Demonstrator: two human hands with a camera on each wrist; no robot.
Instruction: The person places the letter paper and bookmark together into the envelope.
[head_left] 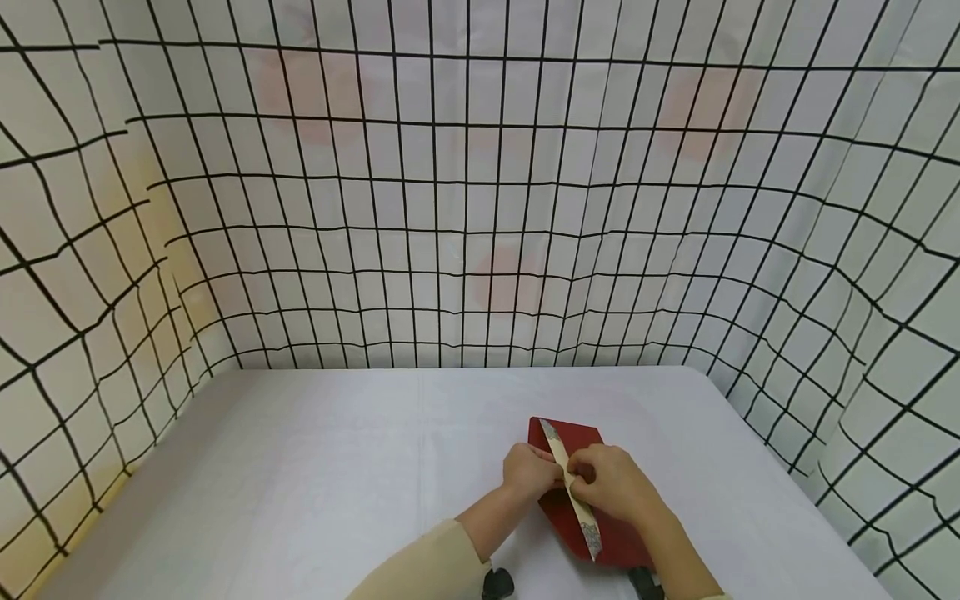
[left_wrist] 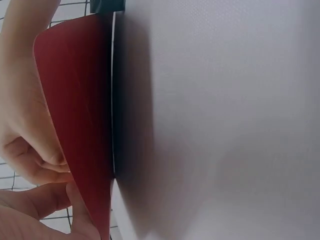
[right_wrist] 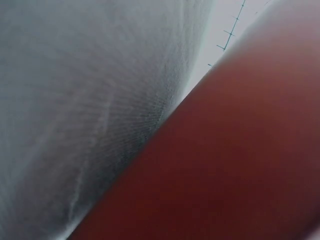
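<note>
A red, flat, folder-like cover (head_left: pixel 617 540) with rounded corners lies tilted over the right part of the table. Along its middle a narrow cream strip (head_left: pixel 559 451) with grey patterned ends stands up. My left hand (head_left: pixel 531 470) pinches the cover's edge from the left; in the left wrist view its thumb and finger (left_wrist: pixel 80 212) meet at the red edge. From the other side my right hand (head_left: pixel 617 482) has its fingers curled and pinches the cream strip near its middle. The red cover (right_wrist: pixel 215 165) fills much of the right wrist view, hiding the fingers there.
The white table (head_left: pixel 300 467) spreads out to the left and behind the hands. White walls with a black grid (head_left: pixel 465 208) enclose it at the back and sides. Black wrist devices (head_left: pixel 498 583) show at the lower edge.
</note>
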